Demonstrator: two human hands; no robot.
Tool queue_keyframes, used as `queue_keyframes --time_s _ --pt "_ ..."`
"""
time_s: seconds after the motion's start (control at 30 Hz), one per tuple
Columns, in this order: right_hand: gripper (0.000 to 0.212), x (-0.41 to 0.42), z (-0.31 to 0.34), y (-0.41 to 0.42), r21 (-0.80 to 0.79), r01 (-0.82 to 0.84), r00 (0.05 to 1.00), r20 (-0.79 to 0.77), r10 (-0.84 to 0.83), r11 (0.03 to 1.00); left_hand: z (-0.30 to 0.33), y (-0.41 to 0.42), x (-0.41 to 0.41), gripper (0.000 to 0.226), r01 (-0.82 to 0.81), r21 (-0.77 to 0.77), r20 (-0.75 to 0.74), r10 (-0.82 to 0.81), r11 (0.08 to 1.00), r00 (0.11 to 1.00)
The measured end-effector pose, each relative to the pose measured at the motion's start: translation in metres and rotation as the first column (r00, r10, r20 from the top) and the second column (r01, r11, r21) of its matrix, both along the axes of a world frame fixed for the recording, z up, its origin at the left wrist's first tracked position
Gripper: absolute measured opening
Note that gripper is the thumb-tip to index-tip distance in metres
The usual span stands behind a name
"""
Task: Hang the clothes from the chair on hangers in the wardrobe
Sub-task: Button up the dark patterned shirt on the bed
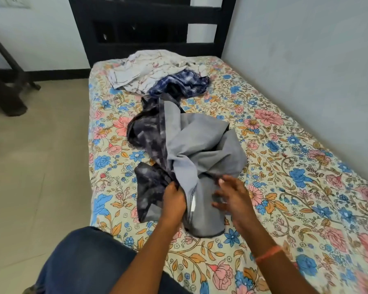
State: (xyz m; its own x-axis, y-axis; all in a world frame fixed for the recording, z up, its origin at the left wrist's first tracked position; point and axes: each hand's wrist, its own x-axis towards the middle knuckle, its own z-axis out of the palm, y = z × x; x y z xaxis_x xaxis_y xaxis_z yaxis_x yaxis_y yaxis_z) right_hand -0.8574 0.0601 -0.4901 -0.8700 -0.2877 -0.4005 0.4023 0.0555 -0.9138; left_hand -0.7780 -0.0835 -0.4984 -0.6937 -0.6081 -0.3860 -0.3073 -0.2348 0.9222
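Two garments are bunched together mid-bed, nearer the foot edge: a grey garment (202, 158) and a dark mottled garment (149, 134) tangled along its left side. Your left hand (174, 199) has its fingers curled into the fabric where the two meet, gripping a fold of the grey garment; the dark one is touching your knuckles, and you can't tell whether it's caught in the grip too. Your right hand (232, 196) is over the lower right part of the grey garment, fingers spread and fairly straight, holding nothing; motion blur hides whether the fingertips touch the cloth. Thin orange band (268, 254) on your right wrist.

Further up, toward the head edge of the bed, a blue-and-white checked garment (185, 83) lies crumpled, touching the top end of the dark mottled one. Just beyond it, against the headboard side, a white patterned garment (145, 71) is heaped, overlapping the checked one.

All four sit on the floral bedsheet (285, 166). Black headboard (149, 28) at the far end, pale wall (306, 60) along the bed's right edge. Tiled floor (36, 166) off the left edge, with dark furniture legs (6, 85) at the far left. Your knee in blue denim (83, 262) is at the bed's near-left corner.
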Motion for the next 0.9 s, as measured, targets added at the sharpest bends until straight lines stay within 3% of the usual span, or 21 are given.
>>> queue_keyframes --time_s 0.03,0.1,0.13,0.2,0.23,0.3,0.37,0.53,0.6,0.7,0.77,0.83,0.87,0.9 --pt "0.027 -0.003 -0.01 0.001 0.116 0.117 0.993 -0.042 -0.113 0.986 -0.005 -0.001 0.002 0.024 -0.007 -0.061 0.006 0.008 0.998 1.0" --pt "0.066 -0.013 -0.023 0.0 0.252 0.216 0.976 -0.081 -0.202 0.943 -0.012 -0.003 0.006 0.021 -0.032 -0.155 0.046 0.039 0.987 0.998" --pt "0.088 -0.017 -0.022 -0.002 0.268 0.233 0.972 -0.061 -0.225 0.935 -0.013 -0.004 0.008 0.021 -0.044 -0.206 0.062 0.058 0.978 0.996" --pt "0.103 -0.033 -0.021 -0.007 0.264 0.245 0.969 -0.026 -0.247 0.933 -0.006 -0.006 0.013 0.025 -0.075 -0.304 0.061 0.098 0.95 0.993" --pt "0.095 -0.04 -0.018 -0.011 0.243 0.226 0.973 -0.018 -0.229 0.943 -0.001 -0.007 0.015 0.026 -0.093 -0.333 0.04 0.113 0.938 0.993" --pt "0.053 -0.052 -0.012 -0.021 0.177 0.184 0.982 0.003 -0.187 0.967 0.01 -0.008 0.018 0.022 -0.118 -0.335 -0.018 0.118 0.935 0.993" --pt "0.029 -0.066 -0.007 -0.027 0.115 0.223 0.965 0.113 -0.236 0.968 0.016 -0.012 0.019 0.015 -0.149 -0.299 -0.086 0.129 0.942 0.988" --pt "0.018 -0.129 0.059 0.002 -0.19 0.294 0.944 0.21 -0.254 0.937 0.024 -0.027 0.021 0.015 -0.378 -0.1 -0.216 0.35 0.921 0.911" --pt "0.014 -0.167 0.103 0.027 -0.287 0.296 0.952 0.159 -0.26 0.911 0.025 -0.029 0.02 0.014 -0.431 -0.097 -0.229 0.402 0.897 0.887" --pt "0.014 -0.205 0.168 0.048 -0.39 0.239 0.964 -0.011 -0.264 0.889 0.026 -0.022 0.017 0.015 -0.377 -0.179 -0.25 0.328 0.909 0.911" --pt "0.018 -0.189 0.194 0.036 -0.342 0.055 0.97 -0.203 -0.131 0.938 0.024 -0.015 0.016 0.013 -0.273 -0.267 -0.262 0.203 0.924 0.943" --pt "0.017 -0.147 0.189 0.01 -0.145 -0.225 0.928 -0.333 0.167 0.964 0.02 -0.006 0.016 0.011 -0.104 -0.369 -0.238 0.015 0.923 0.971" --pt "0.015 -0.124 0.174 -0.004 0.047 -0.399 0.846 -0.366 0.388 0.916 0.016 -0.003 0.017 0.016 -0.015 -0.448 -0.204 -0.086 0.894 0.975" --pt "0.02 -0.1 0.152 -0.015 0.285 -0.526 0.711 -0.37 0.598 0.801 0.01 -0.001 0.018 0.025 0.071 -0.534 -0.154 -0.18 0.842 0.971"
